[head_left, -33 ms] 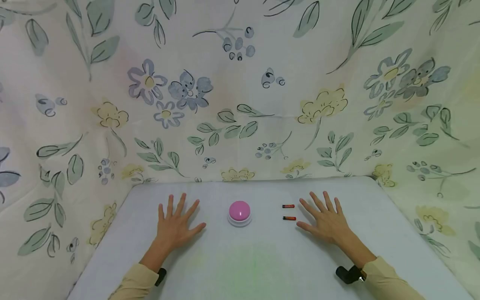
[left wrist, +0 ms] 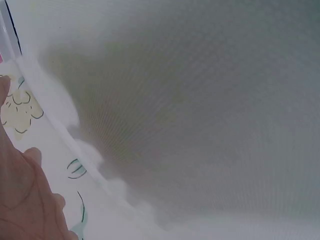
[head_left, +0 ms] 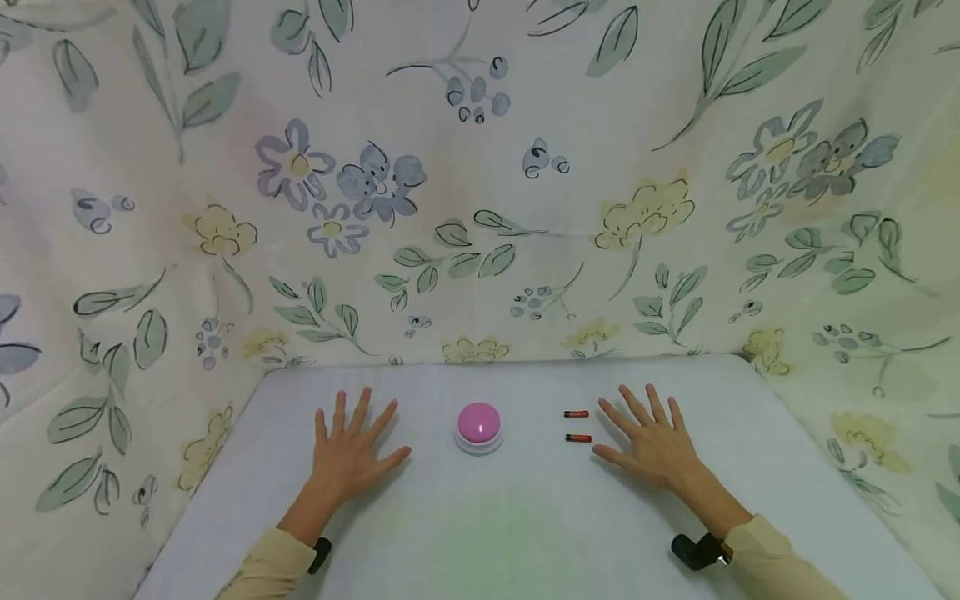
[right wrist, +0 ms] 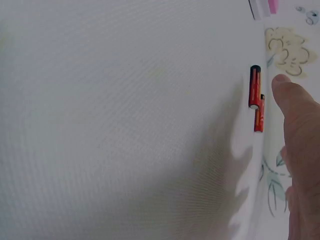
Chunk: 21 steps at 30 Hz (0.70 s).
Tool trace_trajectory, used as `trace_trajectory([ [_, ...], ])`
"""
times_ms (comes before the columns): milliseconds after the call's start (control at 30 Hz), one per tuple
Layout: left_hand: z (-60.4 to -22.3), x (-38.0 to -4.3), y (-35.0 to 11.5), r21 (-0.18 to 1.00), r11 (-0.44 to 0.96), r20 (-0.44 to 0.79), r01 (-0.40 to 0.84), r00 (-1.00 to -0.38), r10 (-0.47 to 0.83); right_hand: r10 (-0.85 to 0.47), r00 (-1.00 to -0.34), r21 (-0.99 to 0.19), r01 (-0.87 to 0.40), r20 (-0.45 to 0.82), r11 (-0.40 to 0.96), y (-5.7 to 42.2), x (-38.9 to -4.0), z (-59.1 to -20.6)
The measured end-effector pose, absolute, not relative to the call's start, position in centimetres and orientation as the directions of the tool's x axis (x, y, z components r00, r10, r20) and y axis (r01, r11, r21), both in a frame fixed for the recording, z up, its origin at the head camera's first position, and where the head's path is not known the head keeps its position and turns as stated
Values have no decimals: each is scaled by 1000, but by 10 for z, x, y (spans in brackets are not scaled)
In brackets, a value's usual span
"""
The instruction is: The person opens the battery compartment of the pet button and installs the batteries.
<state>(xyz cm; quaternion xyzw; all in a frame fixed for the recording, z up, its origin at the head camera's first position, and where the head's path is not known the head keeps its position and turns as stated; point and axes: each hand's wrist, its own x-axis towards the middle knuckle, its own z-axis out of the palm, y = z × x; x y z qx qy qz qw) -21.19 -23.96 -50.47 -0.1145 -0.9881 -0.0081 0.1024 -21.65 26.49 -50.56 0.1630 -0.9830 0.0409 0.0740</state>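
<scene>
Two small red batteries to the right of a pink dome

Lying one behind the other, parallel and apart, dark ends toward the dome. Upright and glossy, seated on a round white base: the pink dome, the landmark between both sides.

Left of the dome, well apart from it: left hand, fingers straight and fanned wide, thumb pointing toward the dome, with hold of nothing. Right of the dome, past the batteries: right hand, also spread wide, likewise gripping nothing; thumb and index finger near the batteries but short of touching. Seen from the right wrist, too, nearest digit apart from both. Palm contact with the white tabletop, on either side of the dome: impossible to tell.

Nearer than the dome, at the wrists: pale yellow sleeves and black devices, partly hidden. Behind the dome: floral cloth, patterned with blue and yellow blooms and green leaves.
</scene>
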Motion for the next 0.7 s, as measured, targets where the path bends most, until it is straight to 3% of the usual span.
trace_trajectory([
  [167, -490, -206, -240, 50, 976, 173, 211, -964, 199, -312, -934, -109, -333, 174, 937, 268, -214, -504],
  [400, -476, -194, -251, 183, 964, 150, 193, -975, 167, -366, -905, -310, -420, 217, 853, 279, -213, -507],
  [533, -476, -191, -258, 370, 894, 177, 251, -964, 197, -349, -896, -489, -443, 275, 752, 288, -208, -509],
  [700, -478, -193, -262, 658, 698, 213, 281, -959, 186, -204, -917, -672, -392, 343, 629, 300, -201, -510],
])
